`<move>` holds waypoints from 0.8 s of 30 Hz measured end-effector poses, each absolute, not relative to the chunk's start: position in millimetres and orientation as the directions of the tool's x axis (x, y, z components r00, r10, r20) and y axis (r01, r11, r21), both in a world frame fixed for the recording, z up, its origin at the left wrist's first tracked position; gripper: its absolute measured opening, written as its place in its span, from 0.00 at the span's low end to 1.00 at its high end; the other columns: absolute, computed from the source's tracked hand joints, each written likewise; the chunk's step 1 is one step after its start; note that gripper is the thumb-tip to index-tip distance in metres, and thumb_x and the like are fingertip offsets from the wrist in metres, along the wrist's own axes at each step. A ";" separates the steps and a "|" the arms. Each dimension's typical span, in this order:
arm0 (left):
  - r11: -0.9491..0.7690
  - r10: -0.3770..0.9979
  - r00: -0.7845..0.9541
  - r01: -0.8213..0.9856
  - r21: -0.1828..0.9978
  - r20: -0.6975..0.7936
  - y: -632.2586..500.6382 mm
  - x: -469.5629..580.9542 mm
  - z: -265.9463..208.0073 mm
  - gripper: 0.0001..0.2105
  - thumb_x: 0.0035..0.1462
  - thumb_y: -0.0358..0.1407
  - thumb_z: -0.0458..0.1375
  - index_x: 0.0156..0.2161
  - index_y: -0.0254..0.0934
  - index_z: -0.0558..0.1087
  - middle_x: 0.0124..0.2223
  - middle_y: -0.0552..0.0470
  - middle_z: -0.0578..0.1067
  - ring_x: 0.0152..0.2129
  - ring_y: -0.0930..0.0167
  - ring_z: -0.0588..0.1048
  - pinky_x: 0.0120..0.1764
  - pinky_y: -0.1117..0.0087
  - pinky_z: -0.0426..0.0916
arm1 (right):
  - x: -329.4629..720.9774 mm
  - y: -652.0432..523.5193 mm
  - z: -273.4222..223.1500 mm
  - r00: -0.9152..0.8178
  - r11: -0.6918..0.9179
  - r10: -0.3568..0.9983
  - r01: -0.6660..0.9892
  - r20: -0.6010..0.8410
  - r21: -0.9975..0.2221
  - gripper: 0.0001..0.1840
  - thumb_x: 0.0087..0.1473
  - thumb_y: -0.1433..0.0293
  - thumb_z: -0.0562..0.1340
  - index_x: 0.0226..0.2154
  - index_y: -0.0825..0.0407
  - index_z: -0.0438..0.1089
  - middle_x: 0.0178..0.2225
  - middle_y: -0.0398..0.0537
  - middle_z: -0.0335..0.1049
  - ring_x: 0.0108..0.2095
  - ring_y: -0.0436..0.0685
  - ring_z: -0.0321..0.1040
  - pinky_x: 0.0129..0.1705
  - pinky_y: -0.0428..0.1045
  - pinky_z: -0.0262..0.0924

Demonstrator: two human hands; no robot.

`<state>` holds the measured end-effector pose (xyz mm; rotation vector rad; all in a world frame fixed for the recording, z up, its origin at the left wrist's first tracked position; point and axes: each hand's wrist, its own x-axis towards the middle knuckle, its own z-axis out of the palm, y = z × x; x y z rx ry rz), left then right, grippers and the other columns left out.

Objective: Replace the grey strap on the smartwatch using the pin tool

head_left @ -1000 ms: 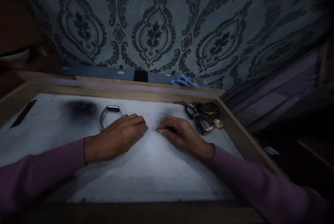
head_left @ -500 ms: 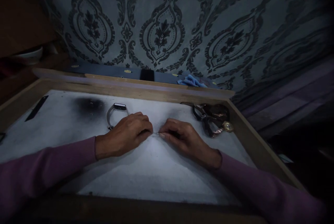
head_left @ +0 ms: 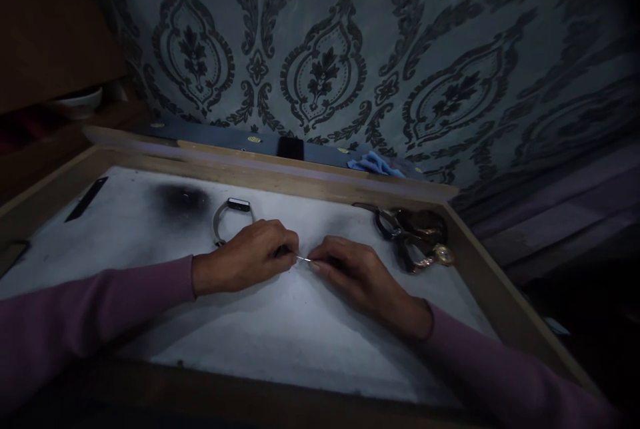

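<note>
Right hand (head_left: 357, 272) grip pinched on thin shiny stick (head_left: 303, 259), between hands, over white bench (head_left: 240, 349). Stick's other end reaches left hand (head_left: 250, 254); can't tell if left grip holds it. Smartwatch (head_left: 239, 204) just past left hand. Gold watch (head_left: 443, 254) right of right hand.

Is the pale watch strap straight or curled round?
Curled: the strap bends round from the watch case toward the left hand. Fastened or not, I cannot tell.

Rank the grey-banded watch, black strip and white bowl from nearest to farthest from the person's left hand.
1. Grey-banded watch: just beyond the left hand.
2. Black strip: farther left, on the white surface.
3. White bowl: back left, outside the wooden rim.
</note>
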<state>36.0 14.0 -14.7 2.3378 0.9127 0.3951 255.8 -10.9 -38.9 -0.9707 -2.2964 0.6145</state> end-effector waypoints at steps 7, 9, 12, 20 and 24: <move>-0.477 0.677 0.735 0.400 0.782 0.037 15.6 35.6 -18.5 0.06 0.58 0.29 0.54 0.33 0.35 0.74 0.34 0.52 0.76 0.32 0.71 0.73 0.39 0.70 0.65 | 252.4 -14.9 -32.2 -0.617 0.676 0.707 0.445 0.346 -0.587 0.09 0.65 0.70 0.56 0.38 0.53 0.72 0.31 0.49 0.74 0.32 0.53 0.70 0.35 0.48 0.64; -0.437 0.680 0.732 0.381 0.815 0.023 15.9 35.8 -18.8 0.06 0.57 0.29 0.54 0.32 0.34 0.73 0.34 0.52 0.76 0.32 0.71 0.72 0.38 0.71 0.65 | 251.6 -15.1 -31.4 -0.619 0.678 0.702 0.428 0.353 -0.597 0.10 0.65 0.70 0.56 0.39 0.53 0.73 0.31 0.49 0.74 0.32 0.53 0.70 0.35 0.48 0.64; -0.388 0.682 0.731 0.352 0.852 0.008 15.7 35.8 -18.4 0.06 0.56 0.30 0.54 0.31 0.34 0.73 0.33 0.52 0.75 0.32 0.72 0.72 0.36 0.71 0.64 | 251.3 -15.0 -31.7 -0.623 0.675 0.699 0.412 0.351 -0.612 0.10 0.65 0.70 0.55 0.39 0.52 0.73 0.30 0.49 0.73 0.32 0.53 0.70 0.36 0.48 0.64; -0.204 0.687 0.723 0.278 0.939 -0.065 15.0 36.3 -21.1 0.06 0.55 0.34 0.56 0.29 0.34 0.71 0.29 0.54 0.72 0.27 0.74 0.67 0.31 0.73 0.61 | 251.4 -17.0 -29.1 -0.616 0.608 0.736 0.420 0.281 -0.674 0.11 0.65 0.70 0.55 0.40 0.52 0.73 0.31 0.49 0.74 0.32 0.53 0.70 0.34 0.48 0.64; -0.152 0.681 0.728 0.243 0.958 -0.076 15.2 36.1 -21.7 0.06 0.54 0.34 0.57 0.30 0.34 0.72 0.29 0.54 0.72 0.26 0.75 0.66 0.30 0.74 0.60 | 250.9 -17.3 -28.8 -0.609 0.574 0.750 0.405 0.258 -0.712 0.11 0.65 0.69 0.55 0.40 0.53 0.74 0.32 0.49 0.74 0.32 0.53 0.70 0.34 0.48 0.64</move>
